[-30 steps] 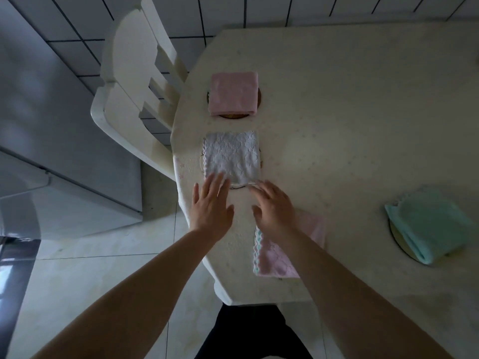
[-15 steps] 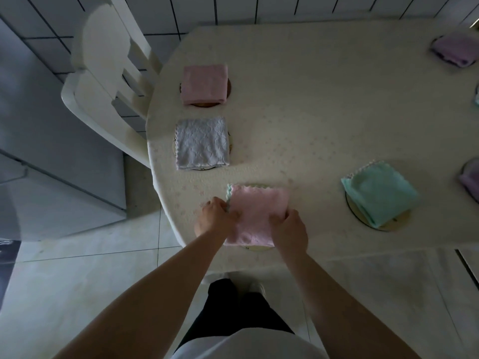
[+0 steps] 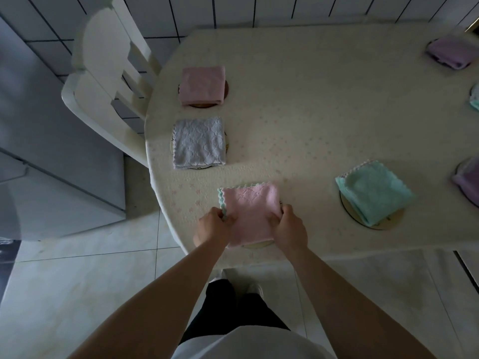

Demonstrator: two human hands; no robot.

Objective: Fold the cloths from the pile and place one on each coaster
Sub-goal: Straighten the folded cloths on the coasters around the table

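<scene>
A folded pink cloth [image 3: 250, 211] with a teal scalloped edge lies near the table's front edge over a pale coaster [image 3: 258, 245] that peeks out beneath it. My left hand [image 3: 212, 225] grips its left edge and my right hand [image 3: 289, 225] grips its right edge. Further back on the left, a grey cloth [image 3: 198, 141] and a second pink cloth [image 3: 202, 85] each cover a coaster. A teal cloth [image 3: 374, 195] sits on a coaster [image 3: 373, 224] to the right.
Purple cloths lie at the far right [image 3: 452, 53] and at the right edge [image 3: 466, 181]; another teal one [image 3: 474, 99] is cut off there. A white chair [image 3: 108, 81] stands against the table's [image 3: 311, 112] left side, and a grey cabinet [image 3: 51, 151] stands on the left.
A second ago my hands lay flat by the grey cloth; they have moved onto the near pink cloth and hold its side edges. The view has pulled back and now shows more of the table.
</scene>
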